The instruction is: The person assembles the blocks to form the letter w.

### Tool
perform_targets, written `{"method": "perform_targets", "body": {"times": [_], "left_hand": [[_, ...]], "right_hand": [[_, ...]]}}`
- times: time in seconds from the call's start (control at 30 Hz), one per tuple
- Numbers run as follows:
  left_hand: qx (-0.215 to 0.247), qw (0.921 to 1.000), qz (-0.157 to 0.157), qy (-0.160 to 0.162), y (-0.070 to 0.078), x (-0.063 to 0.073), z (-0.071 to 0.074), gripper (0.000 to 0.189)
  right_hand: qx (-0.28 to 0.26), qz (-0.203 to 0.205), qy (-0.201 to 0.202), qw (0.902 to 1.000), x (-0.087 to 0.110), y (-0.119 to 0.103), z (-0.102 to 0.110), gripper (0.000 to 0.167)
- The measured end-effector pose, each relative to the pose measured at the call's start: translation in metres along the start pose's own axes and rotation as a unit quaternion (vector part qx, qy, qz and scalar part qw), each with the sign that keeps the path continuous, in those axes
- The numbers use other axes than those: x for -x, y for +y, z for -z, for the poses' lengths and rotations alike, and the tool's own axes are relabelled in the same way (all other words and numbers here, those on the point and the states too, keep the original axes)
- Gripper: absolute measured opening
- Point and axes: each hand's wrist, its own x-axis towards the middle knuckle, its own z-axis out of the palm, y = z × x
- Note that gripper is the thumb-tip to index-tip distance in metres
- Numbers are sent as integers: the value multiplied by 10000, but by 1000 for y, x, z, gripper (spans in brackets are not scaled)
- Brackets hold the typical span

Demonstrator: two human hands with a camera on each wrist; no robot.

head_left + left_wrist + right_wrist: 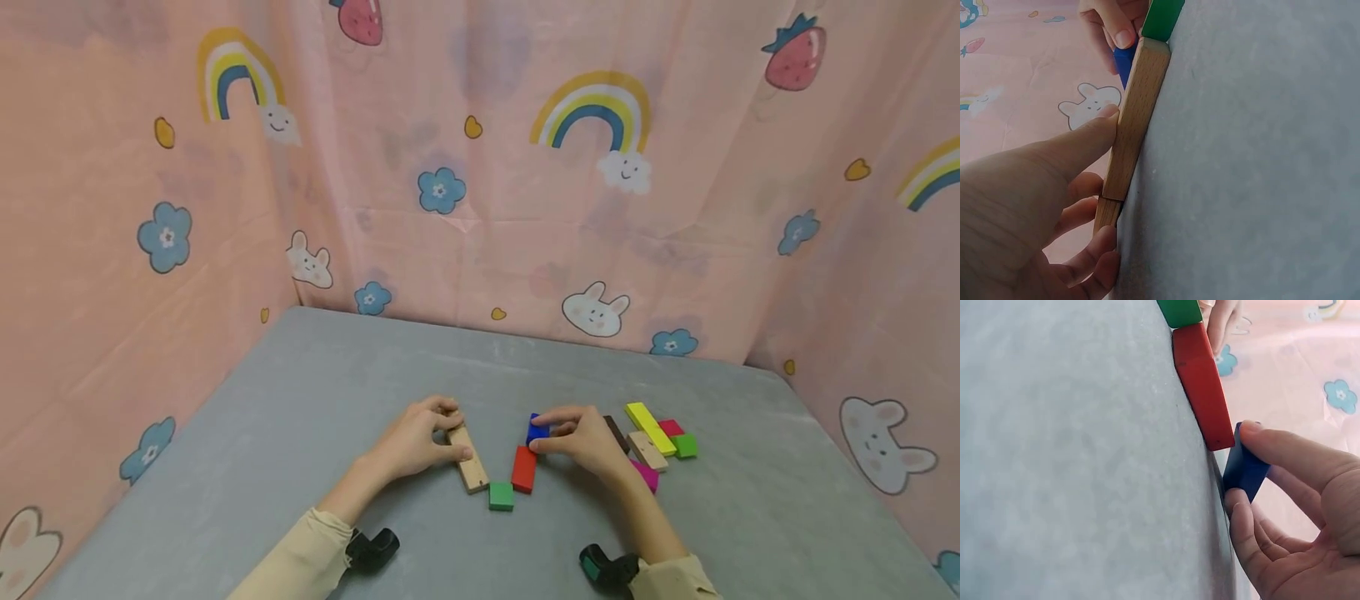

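Observation:
My left hand (420,437) holds a long plain wooden block (472,472), its thumb along one side. In the left wrist view, its fingers curl at a second wooden piece (1107,214) against the far end of that block. The right hand (588,439) pinches a blue block (1246,467) between thumb and fingers, right at the far end of a red block (524,470). A green block (501,497) lies between the near ends of the wooden and red blocks, so the pieces make a V on the table.
Right of my right hand lies a loose group: a yellow block (649,427), a wooden block (647,450), a dark brown block (617,434), a magenta block (646,476), a bright green block (686,447) and a pinkish-red block (670,427). Patterned pink curtains (510,242) surround the grey table (360,358).

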Motion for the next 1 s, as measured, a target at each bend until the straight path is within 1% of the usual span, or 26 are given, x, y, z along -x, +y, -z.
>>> {"method": "perform_targets", "body": {"times": [0.2,0.4,0.6,0.83,1.0], "left_hand": [[30,9999,85,-72,2,1,0,65],[-34,10000,47,-62,3,1,1,65],[-80,10000,31,-31,2,2,1,65],[-55,10000,19,-39,0,1,0,64],[-45,10000,1,-33,-1,2,0,65]], "right_hand": [[-39,-109,-65,9999,0,-2,0,26],[-81,-67,-178,9998,0,-2,1,28],[164,8,-205,9997,-4,-4,-2,29],[417,-168,-82,9990,-8,-3,-2,29],[419,-185,-90,9989,-10,-2,1,30]]}}
